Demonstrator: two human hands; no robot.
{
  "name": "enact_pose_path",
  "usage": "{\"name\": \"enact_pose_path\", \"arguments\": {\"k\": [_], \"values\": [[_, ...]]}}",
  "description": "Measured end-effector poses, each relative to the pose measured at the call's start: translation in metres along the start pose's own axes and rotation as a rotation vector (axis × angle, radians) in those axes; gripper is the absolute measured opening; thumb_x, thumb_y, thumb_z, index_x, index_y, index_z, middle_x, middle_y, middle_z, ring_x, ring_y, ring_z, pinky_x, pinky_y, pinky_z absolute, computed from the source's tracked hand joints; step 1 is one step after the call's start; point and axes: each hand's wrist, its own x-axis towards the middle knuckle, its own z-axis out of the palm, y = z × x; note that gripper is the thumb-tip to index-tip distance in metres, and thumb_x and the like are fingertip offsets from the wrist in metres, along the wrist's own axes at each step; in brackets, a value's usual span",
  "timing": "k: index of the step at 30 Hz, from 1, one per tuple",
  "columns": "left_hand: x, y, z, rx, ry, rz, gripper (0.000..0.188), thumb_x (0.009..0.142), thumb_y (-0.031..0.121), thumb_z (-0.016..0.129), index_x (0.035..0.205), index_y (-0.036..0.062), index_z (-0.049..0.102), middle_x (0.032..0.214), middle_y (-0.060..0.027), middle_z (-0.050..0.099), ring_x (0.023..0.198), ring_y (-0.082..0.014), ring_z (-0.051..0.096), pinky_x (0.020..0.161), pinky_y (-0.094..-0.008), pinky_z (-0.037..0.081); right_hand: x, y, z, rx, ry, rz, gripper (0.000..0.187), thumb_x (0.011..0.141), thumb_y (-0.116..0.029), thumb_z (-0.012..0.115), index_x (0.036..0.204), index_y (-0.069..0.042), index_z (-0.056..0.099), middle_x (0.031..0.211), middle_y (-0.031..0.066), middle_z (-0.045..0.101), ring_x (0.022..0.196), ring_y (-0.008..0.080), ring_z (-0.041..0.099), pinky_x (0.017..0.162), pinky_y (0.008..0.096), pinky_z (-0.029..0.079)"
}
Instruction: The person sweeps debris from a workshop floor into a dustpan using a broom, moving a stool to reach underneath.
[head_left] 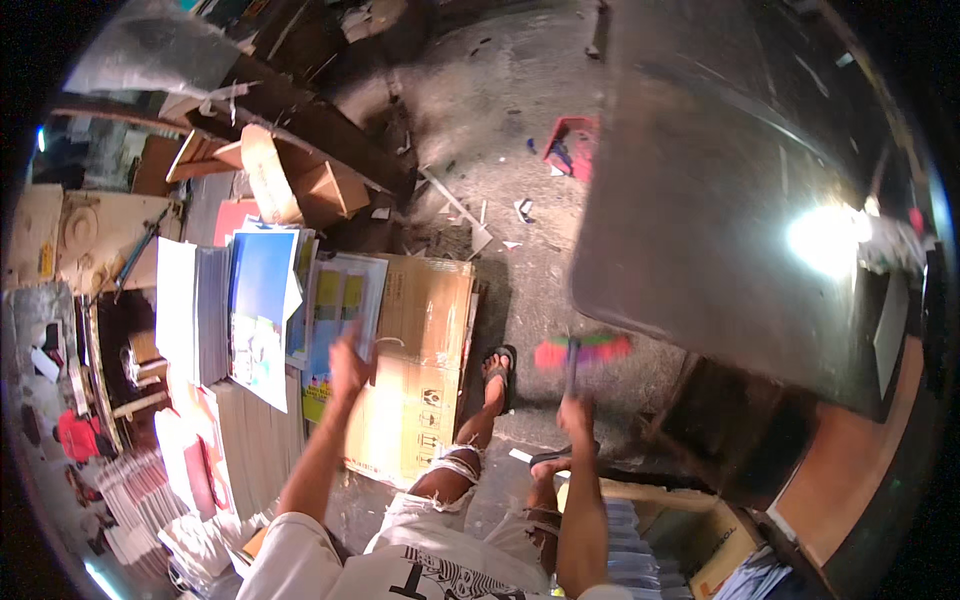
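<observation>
Seemingly, sweeping is in hand and is only partly done, judged by the litter that is left uncollected on the floor. Nearest, the left hand [348,366] is held up above the big brown taped cardboard box [425,315], beside stacked printed sheets with a blue picture on top [265,265]; nothing is seen in it, and because of blur it cannot be told whether its fingers are curled or loose, or whether anything is touched. By the right hand [575,414], the grey handle of a broom with red and green bristles [603,349] is gripped, the fingers being wrapped around it. The broom's head is placed just beyond that hand, well to the right of the left hand, near the rounded corner of the large grey flat-topped table [690,200]; whether the floor is touched by the bristles cannot be made out. Farther off, past the black-sandalled left foot [498,366], the grey concrete floor [535,285] is strewn with pale angular offcuts [481,238] and a small white-and-dark scrap [523,210], which are still to be gathered. Farther still, a shallow red plastic pan [578,123] is set by the table's edge; some dark matter is contained in it, so a little may already have been collected.
</observation>
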Motion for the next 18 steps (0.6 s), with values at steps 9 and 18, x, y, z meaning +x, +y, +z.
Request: {"name": "enact_pose_path", "arguments": {"k": [9, 18], "values": [[0.291, 0.095, -0.324, 0.151, 1.426, 0.612, 0.076, 0.062, 0.038, 0.077, 0.113, -0.0053, 0.041, 0.114, -0.018, 0.044, 0.114, -0.0299, 0.038, 0.09, -0.0423, 0.033, -0.061, -0.167, -0.012, -0.176, 0.238, -0.309, 0.029, 0.087, -0.023, 0.046, 0.07, 0.0, 0.052, 0.045, 0.0055, 0.042, 0.034, 0.0182, 0.044, 0.034, 0.0326, 0.034], [0.389, 0.155, -0.336, 0.093, 1.851, 0.522, 0.083, 0.068, 0.032, 0.067, 0.128, -0.0074, 0.025, 0.119, -0.0282, 0.038, 0.112, -0.0414, 0.035, 0.095, -0.0459, 0.026, -0.056, -0.287, 0.12, 0.25, -0.533, -0.159, 0.027, 0.089, -0.033, 0.05, 0.087, -0.007, 0.056, 0.048, -0.0048, 0.036, 0.031, 0.0033, 0.028, 0.028, 0.0195, 0.021]]}}
